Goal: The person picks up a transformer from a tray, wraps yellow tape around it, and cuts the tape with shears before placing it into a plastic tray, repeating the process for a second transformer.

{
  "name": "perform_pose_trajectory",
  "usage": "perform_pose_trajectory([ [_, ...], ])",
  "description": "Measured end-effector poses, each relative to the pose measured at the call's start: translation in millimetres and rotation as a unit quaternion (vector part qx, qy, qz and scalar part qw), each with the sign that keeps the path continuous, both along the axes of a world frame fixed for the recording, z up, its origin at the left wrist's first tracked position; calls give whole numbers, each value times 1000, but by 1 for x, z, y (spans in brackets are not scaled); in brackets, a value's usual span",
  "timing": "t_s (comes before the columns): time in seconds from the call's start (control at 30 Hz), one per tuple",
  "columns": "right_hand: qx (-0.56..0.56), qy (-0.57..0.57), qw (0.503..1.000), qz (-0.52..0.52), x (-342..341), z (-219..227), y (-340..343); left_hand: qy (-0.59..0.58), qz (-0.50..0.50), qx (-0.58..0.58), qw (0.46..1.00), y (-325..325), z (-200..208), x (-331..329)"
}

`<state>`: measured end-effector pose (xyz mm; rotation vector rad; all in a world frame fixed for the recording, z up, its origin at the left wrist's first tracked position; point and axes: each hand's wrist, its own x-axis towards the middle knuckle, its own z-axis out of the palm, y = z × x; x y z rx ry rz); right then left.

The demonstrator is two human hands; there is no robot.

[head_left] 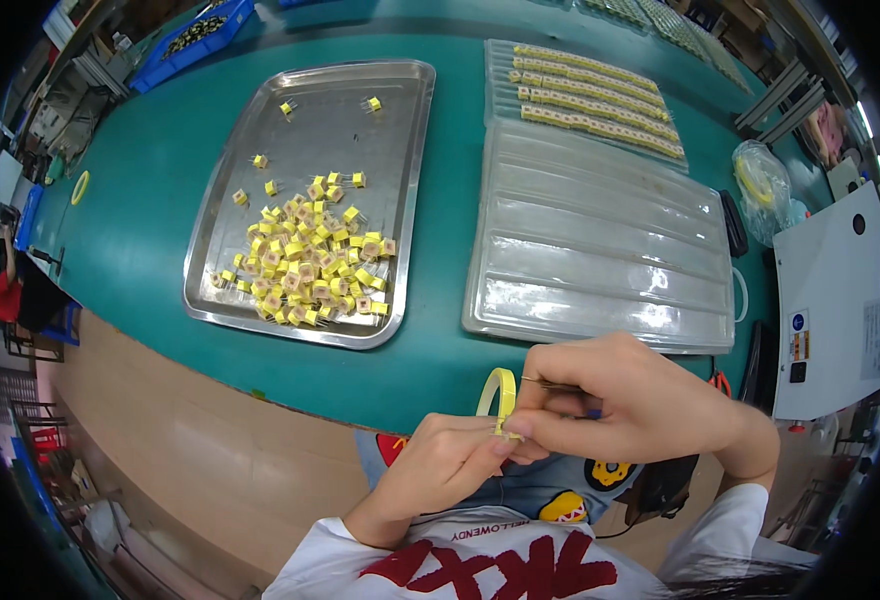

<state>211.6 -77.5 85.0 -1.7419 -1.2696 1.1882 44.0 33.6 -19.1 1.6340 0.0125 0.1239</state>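
Observation:
My left hand (440, 465) and my right hand (625, 400) meet close to my chest, below the table's front edge. Between their fingertips sits a small yellow component (505, 428); the left fingers pinch it. My right hand grips thin metal tweezers (552, 384) with a blue mark, their tip at the component. A roll of yellow tape (496, 390) stands on edge just behind my fingers. On the steel tray (260, 315) lies a pile of several small yellow components (310, 262).
A clear ribbed plastic tray (600, 240) lies right of the steel tray; a second one behind it holds rows of yellow parts (600, 100). A white machine (830, 300) stands at the right, a blue bin (195, 40) far left, another tape roll (80, 187) at the table's left.

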Motion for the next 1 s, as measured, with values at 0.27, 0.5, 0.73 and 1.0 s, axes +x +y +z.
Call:
perform_pose_trajectory([
  [0.27,161,-217,961,-61,-14,-4,-29,-28,9,-8,1000,-7,-4,4],
  [0.5,252,-399,746,-471,-31,-70,-106,-129,47,85,987,-16,-20,-18],
  [0.73,323,-373,666,-560,-87,-154,-143,-58,95,-53,992,-51,-32,-53],
  [1.0,593,-227,493,-595,-34,-84,-91,-51,165,-61,983,-58,-26,-36],
])
